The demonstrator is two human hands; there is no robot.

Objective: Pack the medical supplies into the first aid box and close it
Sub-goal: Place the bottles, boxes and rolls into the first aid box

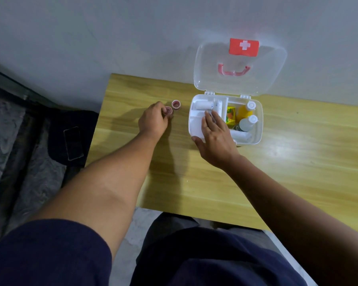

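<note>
A white first aid box (258, 120) stands open on the wooden table (287, 162). Its clear lid (273, 75), with a red cross label and red handle, leans back against the wall. Inside are white bandage rolls (204, 104), a yellow packet (231, 115), two white-capped bottles (248, 120) and a white roll at the front. My right hand (215, 137) lies over the box's white tray, straight fingers touching a roll, thumb on the front rim. Left of the box, my left hand (153, 120) pinches one small red tape roll (168, 110). A second red roll (176, 104) stands beside it.
The table's left edge runs close to my left hand. Below it on the floor lies a dark cloth with a phone (73, 143) on it, next to a grey patterned mat. The grey wall stands right behind the box.
</note>
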